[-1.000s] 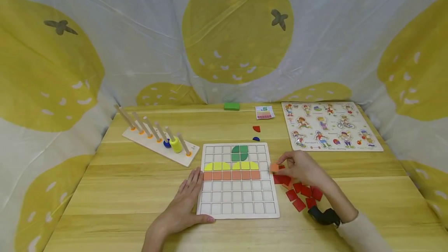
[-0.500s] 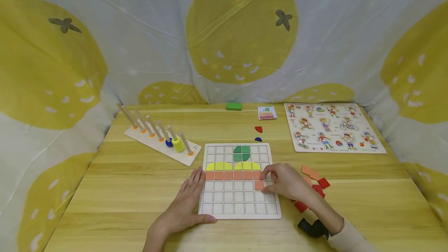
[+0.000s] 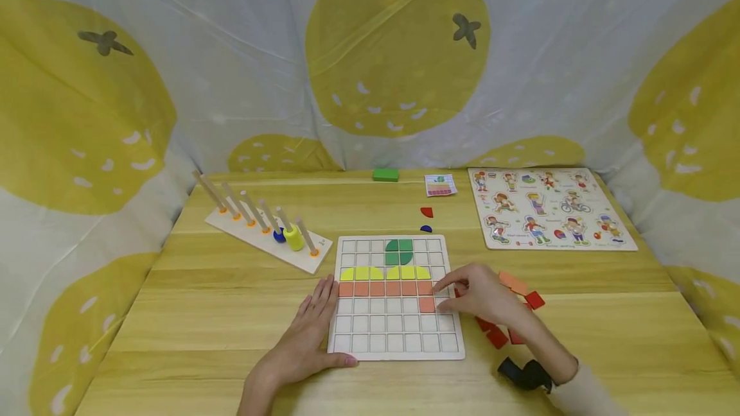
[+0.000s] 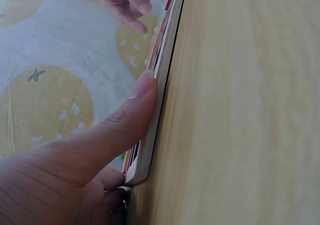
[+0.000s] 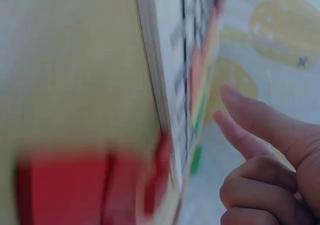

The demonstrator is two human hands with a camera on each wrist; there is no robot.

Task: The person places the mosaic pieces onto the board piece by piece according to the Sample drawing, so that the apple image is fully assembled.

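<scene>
A white grid board (image 3: pixel 378 343) lies on the table, with a green leaf shape (image 3: pixel 399 252), yellow pieces (image 3: pixel 362 273) and a row of orange tiles (image 3: pixel 377 289) set in it. One more orange tile (image 3: pixel 426 304) sits below that row's right end. My left hand (image 3: pixel 300 337) rests along the board's left side, fingers extended; in the left wrist view its thumb (image 4: pixel 120 120) touches the board's edge. My right hand (image 3: pixel 482 294) hovers over the board's right edge. Its thumb and index finger are apart with nothing between them; the right wrist view shows the other fingers (image 5: pixel 260 190) curled.
Loose red tiles (image 3: pixel 496 338) and orange tiles (image 3: pixel 513 283) lie right of the board, partly hidden by the right hand. A peg stand (image 3: pixel 272 246) is at the left. Behind are a green block (image 3: pixel 385 175), a pattern card (image 3: pixel 440 185) and a picture puzzle (image 3: pixel 552 210).
My right hand carried an orange tile from the loose pile to the board and let it go in a cell below the orange row. It has drawn back slightly rightward. The left hand stayed put.
</scene>
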